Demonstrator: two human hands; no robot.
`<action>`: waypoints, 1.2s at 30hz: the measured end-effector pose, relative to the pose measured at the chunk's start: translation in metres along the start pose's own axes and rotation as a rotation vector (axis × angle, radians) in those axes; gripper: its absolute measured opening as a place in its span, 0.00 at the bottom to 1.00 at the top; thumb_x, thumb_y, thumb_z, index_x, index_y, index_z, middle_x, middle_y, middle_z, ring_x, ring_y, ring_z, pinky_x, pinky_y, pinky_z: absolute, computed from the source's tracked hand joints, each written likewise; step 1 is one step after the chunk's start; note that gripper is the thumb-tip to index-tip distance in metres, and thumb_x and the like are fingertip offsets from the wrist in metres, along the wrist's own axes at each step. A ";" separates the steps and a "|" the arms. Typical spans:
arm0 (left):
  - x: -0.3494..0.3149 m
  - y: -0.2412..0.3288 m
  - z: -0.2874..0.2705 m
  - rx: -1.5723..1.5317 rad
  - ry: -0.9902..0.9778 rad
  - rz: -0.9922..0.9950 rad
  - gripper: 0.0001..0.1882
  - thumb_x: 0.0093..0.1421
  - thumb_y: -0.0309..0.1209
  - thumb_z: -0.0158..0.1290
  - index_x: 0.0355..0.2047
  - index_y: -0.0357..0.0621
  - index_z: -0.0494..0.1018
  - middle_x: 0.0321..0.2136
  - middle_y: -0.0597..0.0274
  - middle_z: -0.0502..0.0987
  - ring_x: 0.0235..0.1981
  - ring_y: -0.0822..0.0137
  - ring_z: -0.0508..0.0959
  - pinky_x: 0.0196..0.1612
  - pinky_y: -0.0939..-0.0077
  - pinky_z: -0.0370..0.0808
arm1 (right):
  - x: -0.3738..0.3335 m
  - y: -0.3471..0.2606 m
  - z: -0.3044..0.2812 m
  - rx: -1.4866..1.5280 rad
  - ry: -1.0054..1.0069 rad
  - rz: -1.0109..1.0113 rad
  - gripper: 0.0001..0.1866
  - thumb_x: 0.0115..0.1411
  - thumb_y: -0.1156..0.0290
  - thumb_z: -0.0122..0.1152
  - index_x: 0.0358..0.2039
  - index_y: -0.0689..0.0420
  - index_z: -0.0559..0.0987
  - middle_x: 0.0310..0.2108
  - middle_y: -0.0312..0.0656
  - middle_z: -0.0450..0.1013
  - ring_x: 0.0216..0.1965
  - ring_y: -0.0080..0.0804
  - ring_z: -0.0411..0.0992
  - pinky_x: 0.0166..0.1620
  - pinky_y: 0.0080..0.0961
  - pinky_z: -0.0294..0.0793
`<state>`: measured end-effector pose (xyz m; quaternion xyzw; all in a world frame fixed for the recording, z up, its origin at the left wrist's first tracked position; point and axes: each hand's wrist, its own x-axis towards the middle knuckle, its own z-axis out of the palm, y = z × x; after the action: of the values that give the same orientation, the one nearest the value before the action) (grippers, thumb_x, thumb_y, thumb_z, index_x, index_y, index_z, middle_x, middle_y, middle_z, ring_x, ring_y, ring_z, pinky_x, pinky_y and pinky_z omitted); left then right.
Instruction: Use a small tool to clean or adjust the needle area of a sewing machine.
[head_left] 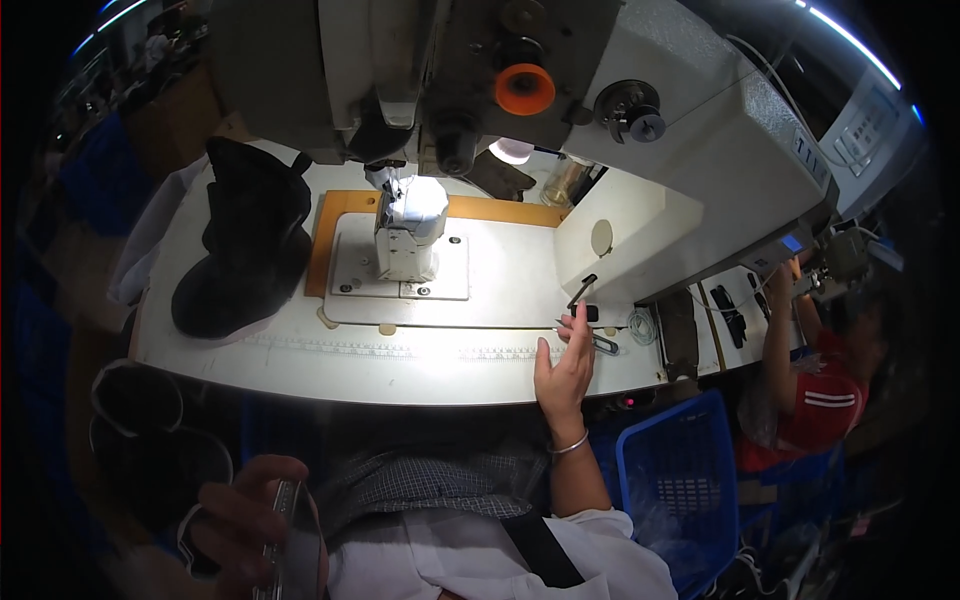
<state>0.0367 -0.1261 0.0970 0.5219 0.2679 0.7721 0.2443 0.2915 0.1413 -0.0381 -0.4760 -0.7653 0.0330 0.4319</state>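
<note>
At the lower left, my left hand (235, 510) is closed round a flat, slim thing with a shiny edge that looks like a phone (298, 545). My right hand (565, 372) is over the front edge of the white sewing table (420, 380), fingers stretched upward and thumb apart. Beside its fingers lie small thread snips (604, 345), partly hidden. Just beyond the fingertips is a small black lever (581, 289) on the sewing machine (690, 140). The machine's post (408, 240) stands lit under the head. To its left lies a black boot upper (245, 250).
A ruler strip (380, 348) runs along the table front. Below the right side stands a blue plastic basket (675, 480). A coil of pale cord (642, 325) lies by the machine's base. More black pieces (150, 440) are at the lower left. A person in red (820, 400) sits at right.
</note>
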 end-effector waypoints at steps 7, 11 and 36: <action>0.000 -0.002 0.000 0.077 -0.026 0.058 0.14 0.61 0.28 0.60 0.32 0.56 0.64 0.37 0.67 0.64 0.57 0.44 0.70 0.54 0.72 0.81 | 0.002 0.001 0.002 0.002 -0.003 0.024 0.44 0.52 0.81 0.65 0.68 0.66 0.56 0.48 0.52 0.71 0.47 0.45 0.73 0.52 0.36 0.72; 0.000 -0.012 0.001 -0.015 0.073 0.209 0.08 0.62 0.39 0.60 0.34 0.55 0.74 0.35 0.60 0.68 0.44 0.43 0.77 0.51 0.49 0.79 | 0.001 0.004 0.001 0.014 -0.016 0.052 0.41 0.52 0.81 0.65 0.67 0.66 0.58 0.48 0.53 0.71 0.47 0.46 0.73 0.52 0.37 0.72; -0.001 0.026 -0.001 0.359 0.204 0.715 0.12 0.64 0.47 0.53 0.39 0.58 0.79 0.35 0.62 0.72 0.42 0.67 0.71 0.42 0.46 0.72 | -0.004 0.005 0.000 0.187 -0.003 0.121 0.39 0.54 0.82 0.60 0.67 0.63 0.59 0.50 0.53 0.68 0.46 0.45 0.69 0.53 0.38 0.69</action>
<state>0.0331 -0.1464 0.1135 0.5373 0.2229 0.7970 -0.1622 0.2959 0.1411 -0.0434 -0.4791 -0.7294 0.1311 0.4703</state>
